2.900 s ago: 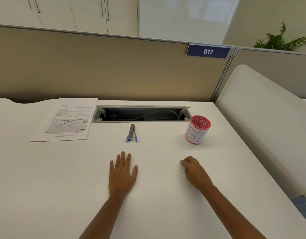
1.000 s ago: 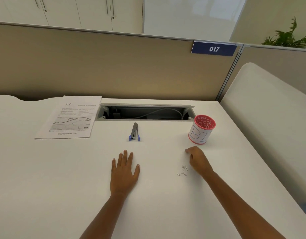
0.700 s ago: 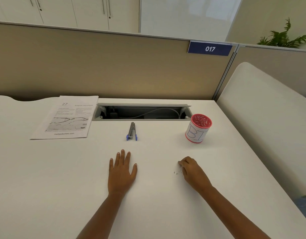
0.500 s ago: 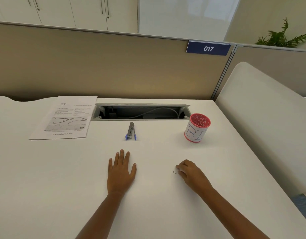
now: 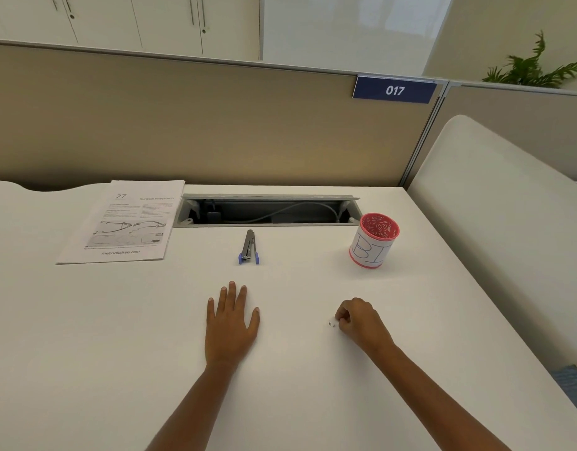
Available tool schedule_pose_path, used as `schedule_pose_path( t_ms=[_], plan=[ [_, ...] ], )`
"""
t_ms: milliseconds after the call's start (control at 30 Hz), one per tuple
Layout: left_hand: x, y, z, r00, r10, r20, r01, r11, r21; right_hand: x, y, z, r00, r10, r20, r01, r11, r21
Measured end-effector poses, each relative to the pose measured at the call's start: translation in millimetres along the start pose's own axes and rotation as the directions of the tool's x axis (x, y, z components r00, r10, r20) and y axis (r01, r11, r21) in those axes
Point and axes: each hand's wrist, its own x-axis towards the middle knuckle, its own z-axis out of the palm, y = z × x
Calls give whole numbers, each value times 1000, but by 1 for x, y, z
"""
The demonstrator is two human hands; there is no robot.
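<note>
**Right hand curled at a small metal piece on the table**

Two bare forearms come up from the bottom edge of the frame onto a white table [image 5: 85, 353]. Just left of centre, the left hand [image 5: 231, 323] lies palm down on the table, its fingers straight and slightly spread, its grip open and holding nothing. To the right of centre, the right hand [image 5: 362, 322] rests on the table with its fingers curled in and thumb and fingertips drawn together. A small metal piece [image 5: 331, 324] lies on the table just left of those fingertips. It is too small to tell whether the grip pinches it or anything else.

Further up, above the left hand, a small grey stapler [image 5: 248, 248] with blue ends lies lengthwise on the table, well apart from both hands. To its right, above the right hand, stands a red cup [image 5: 373, 242] wrapped in a white label lettered "BI". At middle left lies a stack of printed sheets [image 5: 118, 222] headed "27" and "Surgical Instruments". Between the sheets and the cup, an open cable trough [image 5: 267, 211] is sunk into the table's far edge, with a grey cable inside.

Behind it rises a beige partition [image 5: 183, 125] carrying a blue sign [image 5: 394, 90] reading "017". White cabinets [image 5: 118, 21] fill the upper left, and a green plant [image 5: 534, 66] shows at upper right
</note>
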Motion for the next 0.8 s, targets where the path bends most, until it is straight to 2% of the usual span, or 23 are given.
schedule_pose_path(
  t_ms=[100, 233, 367, 467, 533, 600, 667, 733, 800],
  plan=[
    [0, 1, 0, 1000, -2, 10, 2, 1000, 21, 4, 0, -2, 1000, 29, 2, -29, 996, 80],
    [0, 1, 0, 1000, 0, 7, 0, 1000, 9, 8, 7, -8, 991, 130, 13, -128, 938, 323],
    [-1, 0, 0, 1000, -1, 12, 0, 1000, 21, 20, 13, -27, 964, 266, 31, -227, 751, 620],
    [0, 1, -2, 1000, 6, 15, -6, 1000, 29, 42, 14, -56, 954, 298, -9, -186, 616, 765],
    [0, 1, -3, 1000, 15, 14, -16, 998, 54, 61, 13, -79, 940, 333, -75, -145, 587, 796],
    [1, 2, -4, 1000, 23, 14, -24, 998, 62, 80, 11, -100, 908, 382, -172, -118, 628, 769],
    [0, 1, -2, 1000, 22, 9, -23, 998, 65, 95, 6, -117, 862, 415, -289, -125, 729, 673],
    [0, 1, -2, 1000, 16, 11, -17, 997, 69, 105, 1, -127, 833, 389, -393, -107, 810, 576],
    [0, 0, -2, 1000, 15, 13, -16, 997, 74, 112, 0, -131, 834, 350, -426, -107, 861, 497]
  ],
)
